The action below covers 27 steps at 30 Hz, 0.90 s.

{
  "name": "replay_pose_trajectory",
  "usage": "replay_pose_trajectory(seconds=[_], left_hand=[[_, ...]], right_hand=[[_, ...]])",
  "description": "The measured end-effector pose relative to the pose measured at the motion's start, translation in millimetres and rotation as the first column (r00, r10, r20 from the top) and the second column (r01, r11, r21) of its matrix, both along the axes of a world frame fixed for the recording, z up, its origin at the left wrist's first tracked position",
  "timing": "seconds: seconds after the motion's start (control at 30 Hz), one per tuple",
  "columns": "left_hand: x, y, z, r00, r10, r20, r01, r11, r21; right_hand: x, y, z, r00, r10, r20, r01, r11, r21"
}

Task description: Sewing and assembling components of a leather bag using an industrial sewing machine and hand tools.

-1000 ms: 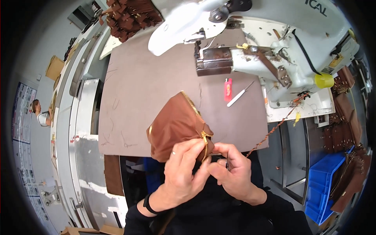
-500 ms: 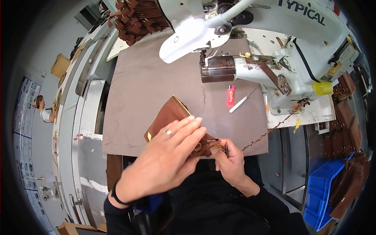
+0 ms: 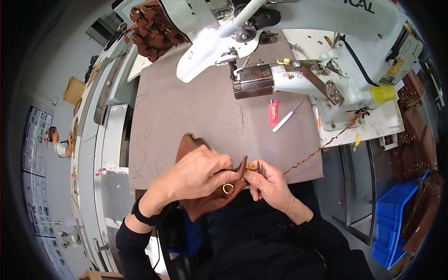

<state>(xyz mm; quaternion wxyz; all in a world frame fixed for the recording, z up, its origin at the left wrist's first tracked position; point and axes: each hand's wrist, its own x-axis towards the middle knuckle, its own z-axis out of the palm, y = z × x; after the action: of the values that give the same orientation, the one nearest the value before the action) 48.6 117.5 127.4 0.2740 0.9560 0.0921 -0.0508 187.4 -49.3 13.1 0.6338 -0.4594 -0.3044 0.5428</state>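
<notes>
My left hand (image 3: 198, 172) is closed on a brown leather piece (image 3: 203, 205), folded and hanging over the near edge of the work surface. A gold-coloured metal ring (image 3: 228, 188) shows on the leather just below my left thumb. My right hand (image 3: 271, 184) pinches the leather's right edge, where a small gold-coloured fitting (image 3: 251, 166) sticks up between thumb and fingers. Whether anything else is inside the right hand is hidden. Both hands are close together, almost touching.
Ahead stands a white sewing machine (image 3: 298, 77). A pink lighter (image 3: 273, 113) and a white-handled awl (image 3: 283, 121) lie on the brown-grey work surface (image 3: 186, 102). Brown leather pieces (image 3: 154, 30) are heaped at the back left. A blue crate (image 3: 392, 219) stands low at the right.
My left hand has gone from lying flat over the leather to gripping it. The leather has turned and come nearer to me, bringing the ring and fitting into sight.
</notes>
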Motion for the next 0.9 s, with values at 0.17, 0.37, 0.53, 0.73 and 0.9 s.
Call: replay_pose_trajectory(seconds=[0.17,0.37,0.53,0.73,0.9], left_hand=[[-24,-24,-24,0.915,0.386,-0.121,-0.403,0.852,-0.334],[-52,-63,-67,0.882,0.429,-0.196,-0.392,0.435,-0.810],[-63,-71,-80,0.880,0.471,-0.060,-0.325,0.504,-0.800],[-66,-71,-88,0.829,0.554,-0.074,-0.364,0.435,-0.824],[-68,-72,-95,0.821,0.562,-0.097,-0.376,0.406,-0.833]], right_hand=[[-5,10,-9,0.995,-0.008,-0.097,0.009,1.000,0.011],[-13,6,-20,0.995,0.062,-0.073,-0.063,0.998,-0.018],[-17,3,-23,0.996,0.083,0.024,-0.078,0.984,-0.159],[2,-13,-2,0.815,-0.117,0.568,0.099,0.993,0.062],[7,-29,23,0.573,0.033,0.819,-0.007,0.999,-0.035]])
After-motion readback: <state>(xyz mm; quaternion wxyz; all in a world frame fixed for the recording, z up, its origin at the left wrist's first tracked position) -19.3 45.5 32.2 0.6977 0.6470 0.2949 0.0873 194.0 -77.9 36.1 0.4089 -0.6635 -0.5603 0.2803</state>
